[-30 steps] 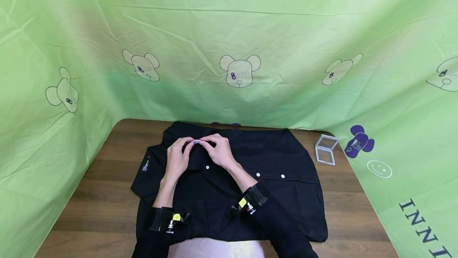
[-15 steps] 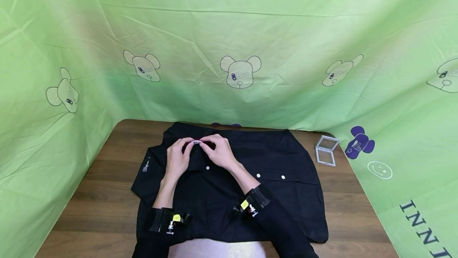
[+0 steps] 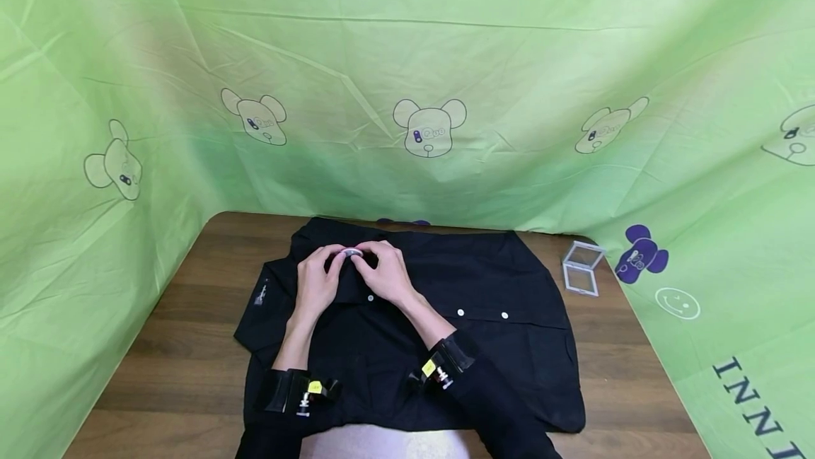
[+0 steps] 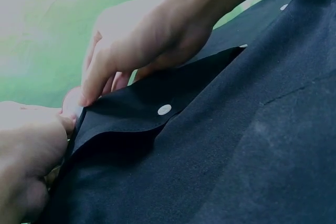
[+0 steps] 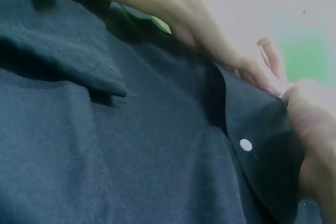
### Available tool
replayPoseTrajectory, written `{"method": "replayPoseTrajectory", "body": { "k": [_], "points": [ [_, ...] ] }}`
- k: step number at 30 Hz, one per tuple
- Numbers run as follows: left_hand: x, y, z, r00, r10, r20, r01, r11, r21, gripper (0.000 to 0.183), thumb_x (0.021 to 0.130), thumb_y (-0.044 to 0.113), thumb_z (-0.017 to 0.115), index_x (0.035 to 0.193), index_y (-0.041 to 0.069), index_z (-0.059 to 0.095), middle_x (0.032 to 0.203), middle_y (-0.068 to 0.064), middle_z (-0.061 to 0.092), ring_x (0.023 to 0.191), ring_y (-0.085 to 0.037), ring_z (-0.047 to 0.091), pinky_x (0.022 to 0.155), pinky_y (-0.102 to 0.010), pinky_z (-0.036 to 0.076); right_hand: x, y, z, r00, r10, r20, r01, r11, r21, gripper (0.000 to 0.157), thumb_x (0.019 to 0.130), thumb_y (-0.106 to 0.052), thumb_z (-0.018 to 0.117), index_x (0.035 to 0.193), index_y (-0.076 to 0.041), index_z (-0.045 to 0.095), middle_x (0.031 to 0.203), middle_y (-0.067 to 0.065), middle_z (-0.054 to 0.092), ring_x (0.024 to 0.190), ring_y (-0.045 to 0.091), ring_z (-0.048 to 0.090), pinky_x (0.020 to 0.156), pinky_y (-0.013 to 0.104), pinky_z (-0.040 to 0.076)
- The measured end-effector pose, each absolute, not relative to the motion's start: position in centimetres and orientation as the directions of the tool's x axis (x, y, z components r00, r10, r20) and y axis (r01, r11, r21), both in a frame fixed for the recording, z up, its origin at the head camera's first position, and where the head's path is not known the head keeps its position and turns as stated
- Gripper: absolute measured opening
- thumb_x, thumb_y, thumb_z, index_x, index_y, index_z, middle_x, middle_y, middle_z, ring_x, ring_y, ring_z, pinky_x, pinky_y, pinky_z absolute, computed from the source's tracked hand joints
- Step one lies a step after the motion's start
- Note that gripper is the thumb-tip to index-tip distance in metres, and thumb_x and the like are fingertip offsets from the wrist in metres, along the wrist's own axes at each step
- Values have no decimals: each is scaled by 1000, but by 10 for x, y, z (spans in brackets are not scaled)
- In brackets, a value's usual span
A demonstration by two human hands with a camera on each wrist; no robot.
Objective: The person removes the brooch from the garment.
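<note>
Wooden table (image 3: 178, 346); black garment (image 3: 446, 268), white buttons (image 3: 461, 312); pale pinkish-rimmed disc (image 4: 72, 99)

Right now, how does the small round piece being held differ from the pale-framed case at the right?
The small round piece is pinched between the left grip and the right grip, while the pale-framed case rests untouched on the table. The round piece has a curved edge; the case is opened into two squarish panels. The round piece also looks smaller than the case. Both look pale beside the dark garment.
</note>
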State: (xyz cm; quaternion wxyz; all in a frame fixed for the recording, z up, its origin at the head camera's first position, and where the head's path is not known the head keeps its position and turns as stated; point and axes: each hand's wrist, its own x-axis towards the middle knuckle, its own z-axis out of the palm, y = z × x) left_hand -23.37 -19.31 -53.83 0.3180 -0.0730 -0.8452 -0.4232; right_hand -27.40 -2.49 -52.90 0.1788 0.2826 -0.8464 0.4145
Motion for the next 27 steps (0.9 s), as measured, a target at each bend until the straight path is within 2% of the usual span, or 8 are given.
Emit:
{"method": "replayPoseTrajectory", "body": {
  "k": [11, 27],
  "points": [
    [-232, -193, -536, -800, -151, 581, 378, 625, 683, 11, 96, 9, 73, 103, 4, 79, 98, -11, 76, 98, -24, 69, 85, -46, 55, -274, -25, -533, -803, -322, 502, -595, 486, -640, 17, 93, -21, 77, 106, -11, 81, 96, -3, 78, 91, 12, 66, 78, 30, 55],
    [-233, -194, -540, -789, -143, 597, 396, 624, 673, 11, 96, 10, 73, 104, 4, 79, 99, -10, 76, 99, -24, 69, 86, -46, 55, -275, -25, -532, -800, -317, 510, -599, 486, -636, 15, 91, -19, 78, 104, -11, 81, 94, -3, 78, 89, 9, 65, 78, 30, 55]
  ]
}}
